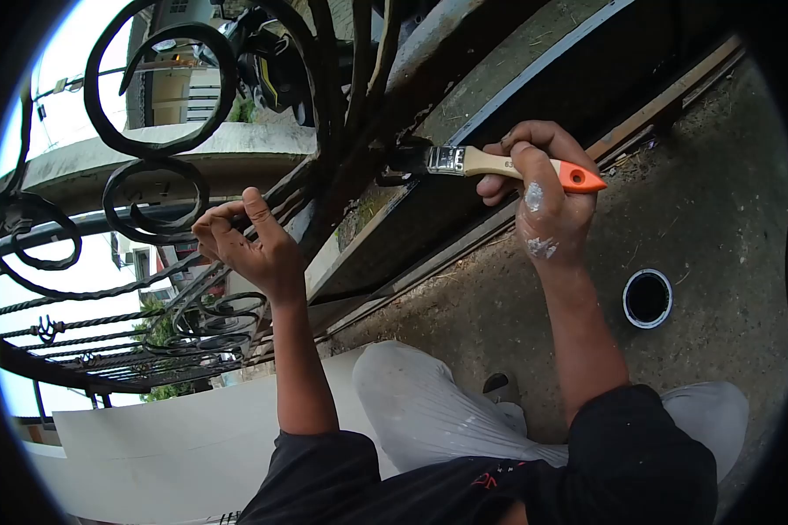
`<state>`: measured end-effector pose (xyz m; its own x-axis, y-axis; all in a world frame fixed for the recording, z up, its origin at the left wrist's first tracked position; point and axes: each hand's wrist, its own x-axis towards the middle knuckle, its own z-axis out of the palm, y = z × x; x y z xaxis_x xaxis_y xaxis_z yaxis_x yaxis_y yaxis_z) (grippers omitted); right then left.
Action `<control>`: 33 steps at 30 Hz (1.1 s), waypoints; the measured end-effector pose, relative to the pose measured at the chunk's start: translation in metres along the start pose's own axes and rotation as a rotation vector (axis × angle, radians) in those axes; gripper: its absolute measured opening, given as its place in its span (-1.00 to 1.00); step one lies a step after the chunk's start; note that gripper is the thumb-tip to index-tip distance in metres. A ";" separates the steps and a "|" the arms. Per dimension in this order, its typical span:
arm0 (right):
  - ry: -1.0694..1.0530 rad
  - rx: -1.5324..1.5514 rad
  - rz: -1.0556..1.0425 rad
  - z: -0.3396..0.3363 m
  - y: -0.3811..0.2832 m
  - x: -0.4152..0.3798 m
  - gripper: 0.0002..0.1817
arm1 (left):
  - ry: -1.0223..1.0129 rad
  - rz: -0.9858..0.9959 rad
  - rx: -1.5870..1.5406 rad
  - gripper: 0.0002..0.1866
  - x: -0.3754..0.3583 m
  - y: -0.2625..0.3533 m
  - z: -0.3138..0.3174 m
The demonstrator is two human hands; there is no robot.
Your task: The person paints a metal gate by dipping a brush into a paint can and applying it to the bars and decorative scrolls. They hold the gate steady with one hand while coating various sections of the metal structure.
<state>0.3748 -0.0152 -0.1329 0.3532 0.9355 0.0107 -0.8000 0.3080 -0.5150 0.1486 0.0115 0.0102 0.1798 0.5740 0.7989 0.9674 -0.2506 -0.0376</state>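
Held the paintbrush (499,164) in the right hand (547,197), grip clenched around the pale wooden handle just behind the metal ferrule, orange handle tip poking out toward 3 o'clock. Long axis ran almost dead level, bristles at the 9 o'clock end, butted right against the black wrought-iron railing (341,131) where the bars meet the base. So from the grip, the working end lay straight out at 9 o'clock, touching the metal. Bristles looked dark, loaded with black paint probably, though hard to be sure against the black iron.

Left hand (249,245) sat lower, around 8 o'clock from the brush, fingers half curled and holding nothing, just beside the scrollwork but apart from it as far as could be told. Right hand clearly the nearer one to the painted spot.

Paint can (647,298), open, white rim with a dark inside, stood on the concrete floor (718,219) at about 5 o'clock from the right hand, well apart from it. White paint smears on the back of the right hand and wrist.

Writing: a small dark mark on the brush handle near the ferrule, looked like "63" but partly hidden by fingers. Some red print on the black shirt (490,481) at the bottom, too cut off to read. No brand readable anywhere.
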 end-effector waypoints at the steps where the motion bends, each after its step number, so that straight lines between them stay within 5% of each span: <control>1: 0.025 0.012 -0.021 0.004 0.001 -0.001 -0.84 | 0.008 0.015 0.009 -0.70 0.001 0.000 0.000; 11: -0.092 -0.460 0.070 0.000 -0.053 0.007 -0.85 | 0.029 0.049 0.072 -0.70 0.002 -0.001 0.000; 17: -0.426 -0.957 0.118 0.052 -0.098 -0.021 -0.88 | -0.028 0.066 -0.100 -0.83 -0.004 -0.003 -0.018; 20: -0.705 -1.184 0.058 0.097 -0.116 -0.034 -0.88 | -0.115 0.060 -0.327 -0.70 -0.018 -0.017 -0.043; 25: -1.282 -1.659 -0.089 0.184 -0.148 -0.022 -0.88 | 0.109 0.094 -0.286 -0.75 -0.057 -0.078 -0.091; 29: -1.404 -1.964 0.375 0.161 -0.145 -0.027 -0.86 | 0.337 -0.221 -0.164 -0.82 -0.132 -0.147 -0.093; 30: -1.280 -2.015 0.666 0.151 -0.137 -0.035 -0.81 | 0.395 -0.219 -0.154 -0.83 -0.143 -0.165 -0.096; 33: -1.197 -2.064 0.670 0.054 -0.106 -0.037 -0.84 | 0.625 -0.255 -0.196 -0.81 -0.156 -0.216 -0.101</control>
<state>0.4205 -0.0732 -0.0323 -0.4977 0.6776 -0.5415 0.8539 0.2734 -0.4427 -0.1064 -0.1027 -0.0455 -0.2418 0.0925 0.9659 0.9049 -0.3378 0.2589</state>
